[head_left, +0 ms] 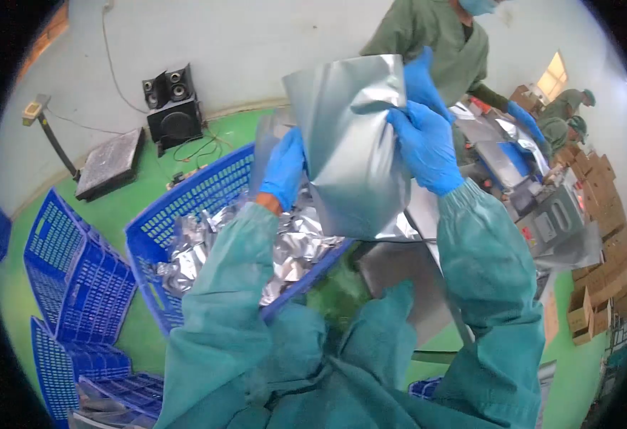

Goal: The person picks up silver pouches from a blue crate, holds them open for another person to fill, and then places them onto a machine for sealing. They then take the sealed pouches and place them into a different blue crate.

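A large silver foil bag (349, 143) is raised in front of me, its face creased near the right side. My right hand (428, 150), in a blue glove, pinches the bag's right edge. My left hand (285, 171), also gloved in blue, is closed at its left edge, the fingertips partly hidden. Beside my left hand shows a greyish see-through sheet or bag (267, 139). Below, a blue plastic basket (192, 193) holds several crumpled silver foil packs (302, 239).
Across from me stands a co-worker in green (435, 43), one blue-gloved hand (424, 82) right behind the bag. Stacked blue baskets (77, 272), a platform scale (110, 164) and speakers (174, 107) are at left. On the right are a grey machine (553, 218) and cardboard boxes (603, 243).
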Demonstrator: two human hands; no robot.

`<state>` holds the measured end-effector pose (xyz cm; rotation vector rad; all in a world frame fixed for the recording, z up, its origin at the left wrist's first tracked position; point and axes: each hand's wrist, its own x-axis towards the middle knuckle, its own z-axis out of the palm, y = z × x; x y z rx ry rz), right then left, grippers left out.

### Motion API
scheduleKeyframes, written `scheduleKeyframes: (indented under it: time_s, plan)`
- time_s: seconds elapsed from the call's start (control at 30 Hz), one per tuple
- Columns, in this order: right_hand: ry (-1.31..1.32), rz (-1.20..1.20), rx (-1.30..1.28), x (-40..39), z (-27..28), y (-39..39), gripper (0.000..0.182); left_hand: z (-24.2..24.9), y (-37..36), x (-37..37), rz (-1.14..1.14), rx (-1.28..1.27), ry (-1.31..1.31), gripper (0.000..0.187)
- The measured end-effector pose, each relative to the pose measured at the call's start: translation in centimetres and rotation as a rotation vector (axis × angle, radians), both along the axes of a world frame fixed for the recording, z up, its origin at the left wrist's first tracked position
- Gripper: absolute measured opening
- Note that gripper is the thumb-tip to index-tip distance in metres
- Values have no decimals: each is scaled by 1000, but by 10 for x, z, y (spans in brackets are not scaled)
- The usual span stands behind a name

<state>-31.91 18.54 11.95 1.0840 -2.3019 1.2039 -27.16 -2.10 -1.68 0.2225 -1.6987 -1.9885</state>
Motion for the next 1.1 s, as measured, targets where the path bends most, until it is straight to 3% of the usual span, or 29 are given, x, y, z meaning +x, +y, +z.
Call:
scheduleKeyframes:
  time_s: [0.07, 0.1, 0.13, 0.2, 0.3, 0.37, 0.43, 0.5, 0.53, 0.57, 0.63, 0.67, 0.7, 0.73, 0.8, 0.87, 0.9, 0.93, 0.97, 1.0, 1.03, 1.07, 1.1]
  plan:
    - [61, 36, -211, -3, 4, 42, 22, 16, 57, -27, -75, 335, 226, 28]
    - [-9, -80, -120, -3, 10, 68, 21, 28, 77, -33, -77, 347, 226, 28]
    - [-84, -190, -23, -4, 17, 98, 19, 41, 93, -36, -6, 281, 207, 21]
    - [-250, -274, -101, -6, 22, 146, 17, 56, 120, -50, 95, 198, 284, 11]
    - [-150, -250, -71, -21, 5, 215, 19, 71, 155, -78, 214, -50, 437, 9]
    - [-210, -292, -100, -34, -14, 244, 20, 59, 179, -113, 280, -44, 561, 10]
    - [-300, -341, -193, -46, -25, 256, 21, 53, 196, -128, 232, -29, 451, 11]
    - [-334, -343, -228, -66, -32, 271, 25, 69, 194, -117, 185, -179, 230, 27]
    - [-343, -326, -214, -77, -35, 276, 27, 66, 201, -121, 318, -115, 250, 28]
    - [-276, -350, -186, -75, -36, 272, 29, 63, 205, -127, 401, -221, 222, 30]
    - [-216, -349, -146, -76, -40, 270, 31, 58, 200, -125, 229, -295, 232, 28]
    - [-238, -368, -170, -82, -42, 275, 33, 70, 202, -109, 257, -175, 8, 23]
    - [-259, -395, -200, -89, -43, 279, 34, 65, 204, -129, 207, -271, 95, 22]
    - [-260, -384, -192, -91, -43, 278, 34, 70, 204, -114, 128, -140, 99, 26]
    - [-299, -422, -218, -95, -44, 283, 35, 80, 210, -104, -11, -123, 360, 33]
    - [-406, -426, -96, -108, -39, 314, 28, 79, 214, -82, -120, -369, 604, 33]
    - [-348, -490, -87, -97, -32, 307, 30, 69, 213, -77, 34, -543, 718, 34]
    - [-290, -561, -85, -84, -26, 308, 33, 58, 207, -69, 94, -533, 732, 33]
    - [-125, -662, 182, -85, -19, 333, 36, 85, 153, -11, -217, -638, 477, 36]
    - [-58, -645, 256, -64, -7, 325, 34, 72, 129, -8, -49, -665, 669, 40]
    - [67, -677, 220, -42, -1, 313, 32, 55, 104, -11, 108, -769, 685, 45]
    - [199, -701, 189, -17, 3, 283, 30, 50, 73, 9, 12, -687, 369, 50]
    - [219, -688, 162, 1, 5, 254, 27, 41, 44, 12, 90, -733, 246, 52]
